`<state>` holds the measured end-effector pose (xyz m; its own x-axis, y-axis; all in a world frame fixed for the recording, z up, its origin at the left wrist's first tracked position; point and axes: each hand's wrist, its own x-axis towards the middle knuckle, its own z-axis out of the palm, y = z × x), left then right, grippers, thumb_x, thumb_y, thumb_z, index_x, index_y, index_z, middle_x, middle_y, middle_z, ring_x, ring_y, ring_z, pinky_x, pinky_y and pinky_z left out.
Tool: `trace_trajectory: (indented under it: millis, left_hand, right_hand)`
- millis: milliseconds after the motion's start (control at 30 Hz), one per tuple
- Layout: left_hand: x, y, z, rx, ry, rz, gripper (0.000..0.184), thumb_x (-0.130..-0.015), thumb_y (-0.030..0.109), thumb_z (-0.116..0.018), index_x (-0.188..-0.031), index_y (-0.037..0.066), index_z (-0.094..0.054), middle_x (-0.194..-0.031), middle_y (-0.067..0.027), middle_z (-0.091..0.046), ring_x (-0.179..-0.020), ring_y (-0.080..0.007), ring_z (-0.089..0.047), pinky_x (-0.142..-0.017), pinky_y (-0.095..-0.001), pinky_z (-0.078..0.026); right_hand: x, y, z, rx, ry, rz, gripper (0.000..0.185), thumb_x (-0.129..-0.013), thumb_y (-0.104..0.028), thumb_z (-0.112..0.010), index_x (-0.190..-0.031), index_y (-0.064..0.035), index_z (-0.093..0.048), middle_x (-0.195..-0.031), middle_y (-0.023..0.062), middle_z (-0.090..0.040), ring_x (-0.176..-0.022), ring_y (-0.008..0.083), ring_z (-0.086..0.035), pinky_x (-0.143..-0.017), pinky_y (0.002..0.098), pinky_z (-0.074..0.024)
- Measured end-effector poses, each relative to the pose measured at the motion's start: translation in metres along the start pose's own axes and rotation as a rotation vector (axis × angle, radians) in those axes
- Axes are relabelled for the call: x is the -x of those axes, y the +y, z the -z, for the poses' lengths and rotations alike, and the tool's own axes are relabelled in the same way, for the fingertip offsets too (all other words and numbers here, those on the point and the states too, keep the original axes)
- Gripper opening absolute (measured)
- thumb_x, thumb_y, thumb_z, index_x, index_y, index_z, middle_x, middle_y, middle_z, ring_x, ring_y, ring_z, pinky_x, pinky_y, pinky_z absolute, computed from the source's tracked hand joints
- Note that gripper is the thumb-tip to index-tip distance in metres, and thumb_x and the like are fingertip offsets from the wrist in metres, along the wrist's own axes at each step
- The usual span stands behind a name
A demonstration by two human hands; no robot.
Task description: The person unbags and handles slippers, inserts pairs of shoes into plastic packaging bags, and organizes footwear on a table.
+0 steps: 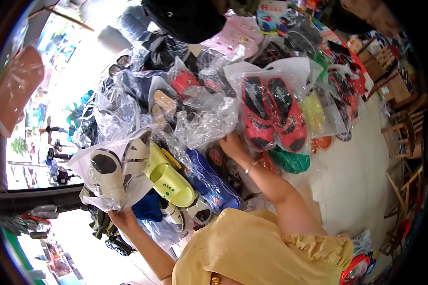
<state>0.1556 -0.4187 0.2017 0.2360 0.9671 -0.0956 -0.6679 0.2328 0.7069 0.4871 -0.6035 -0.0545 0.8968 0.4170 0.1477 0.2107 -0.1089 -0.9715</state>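
Note:
My left hand (121,219) is closed on the bottom edge of a clear plastic bag holding white-and-black sandals (105,172). Beside that bag lie lime-green slides (172,186) printed "nice" and blue footwear (213,180) in plastic. My right hand (231,144) reaches into the middle of the pile, at the lower edge of a crinkled clear bag (205,121); its fingertips are hidden, so its grip cannot be made out. Just right of it, a bagged pair of red-and-black sandals (274,114) rests on top. Below my right hand sits a dark shoe (217,157).
Bagged footwear is heaped all around, including pink clogs (235,35), tan sandals (164,103) and dark grey clogs (302,40). A green plastic bag (290,160) lies near the pale tiled floor (349,166). Wooden chairs (409,130) stand at the right. A black object (185,19) hangs over the top.

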Motion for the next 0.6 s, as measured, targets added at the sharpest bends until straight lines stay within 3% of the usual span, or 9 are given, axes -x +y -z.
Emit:
trace_trajectory:
  millis: [67, 100, 167, 200, 367, 433, 467, 600]
  left_hand:
    - [0.001, -0.002, 0.004, -0.003, 0.047, -0.021, 0.046, -0.093, 0.015, -0.049, -0.134, -0.002, -0.038, -0.136, -0.0214, -0.043, -0.125, -0.0368, -0.042, -0.104, -0.0544, -0.035]
    - [-0.002, -0.002, 0.007, -0.011, 0.083, -0.026, 0.046, -0.092, 0.015, -0.05, -0.133, -0.002, -0.039, -0.136, -0.0208, -0.044, -0.124, -0.0363, -0.043, -0.103, -0.0543, -0.036]
    - [-0.005, -0.004, 0.014, 0.017, 0.066, -0.038, 0.046, -0.091, 0.015, -0.052, -0.132, -0.002, -0.041, -0.135, -0.0196, -0.045, -0.123, -0.0352, -0.044, -0.103, -0.0537, -0.036]
    - [-0.003, -0.006, 0.013, 0.026, 0.041, -0.01, 0.045, -0.091, 0.015, -0.052, -0.132, -0.002, -0.041, -0.134, -0.019, -0.046, -0.123, -0.0347, -0.045, -0.104, -0.053, -0.036]
    - [0.0, -0.002, 0.014, 0.043, 0.028, -0.012, 0.045, -0.091, 0.017, -0.053, -0.131, -0.001, -0.042, -0.134, -0.0173, -0.047, -0.123, -0.0334, -0.045, -0.104, -0.0536, -0.036]
    - [0.005, 0.001, 0.008, 0.035, 0.059, -0.014, 0.044, -0.092, 0.017, -0.052, -0.131, 0.0, -0.042, -0.134, -0.0175, -0.046, -0.123, -0.0336, -0.045, -0.104, -0.0537, -0.036]
    - [0.006, 0.001, 0.005, 0.027, 0.082, -0.016, 0.044, -0.092, 0.017, -0.051, -0.131, 0.0, -0.042, -0.134, -0.0177, -0.046, -0.123, -0.0338, -0.045, -0.104, -0.0539, -0.036]
    - [0.004, 0.006, 0.019, 0.049, 0.0, 0.013, 0.043, -0.093, 0.017, -0.049, -0.132, 0.0, -0.042, -0.135, -0.0181, -0.046, -0.123, -0.0346, -0.045, -0.104, -0.0535, -0.036]
  right_hand:
    - [-0.007, -0.029, 0.016, 0.175, -0.258, 0.024, 0.041, -0.079, -0.025, -0.06, -0.114, -0.0022, -0.054, -0.098, 0.0235, -0.062, -0.087, 0.0403, -0.06, -0.075, 0.0456, -0.0478]
    - [-0.009, -0.032, 0.007, 0.17, -0.263, 0.039, 0.041, -0.079, -0.025, -0.06, -0.114, -0.0022, -0.054, -0.098, 0.0235, -0.062, -0.087, 0.0403, -0.06, -0.075, 0.0456, -0.0478]
    - [-0.006, -0.036, -0.012, 0.34, -0.4, 0.33, 0.045, -0.078, -0.023, -0.06, -0.119, -0.0069, -0.053, -0.117, 0.022, -0.057, -0.107, 0.0369, -0.055, -0.089, 0.0444, -0.0442]
    - [-0.002, -0.06, -0.013, 0.521, -0.455, 0.192, 0.046, -0.081, -0.022, -0.057, -0.124, -0.0061, -0.051, -0.128, 0.0196, -0.05, -0.121, 0.0338, -0.045, -0.101, 0.0422, -0.0356]
    - [-0.001, -0.033, -0.05, 0.549, -0.388, 0.087, 0.043, -0.088, -0.024, -0.048, -0.125, -0.0018, -0.05, -0.13, 0.0189, -0.049, -0.122, 0.0359, -0.043, -0.105, 0.0435, -0.0302]
    - [-0.012, -0.035, -0.039, 0.377, -0.218, 0.153, 0.043, -0.088, -0.026, -0.046, -0.124, -0.0029, -0.051, -0.13, 0.0188, -0.049, -0.121, 0.0365, -0.044, -0.103, 0.0451, -0.0317]
    - [-0.02, -0.039, -0.025, 0.479, -0.389, 0.256, 0.043, -0.089, -0.029, -0.046, -0.123, -0.003, -0.053, -0.129, 0.0175, -0.051, -0.118, 0.0358, -0.048, -0.101, 0.0466, -0.034]
    - [-0.035, -0.059, -0.008, 0.659, -0.597, 0.384, 0.044, -0.088, -0.031, -0.049, -0.122, -0.0035, -0.054, -0.124, 0.017, -0.055, -0.111, 0.034, -0.053, -0.095, 0.0454, -0.0396]
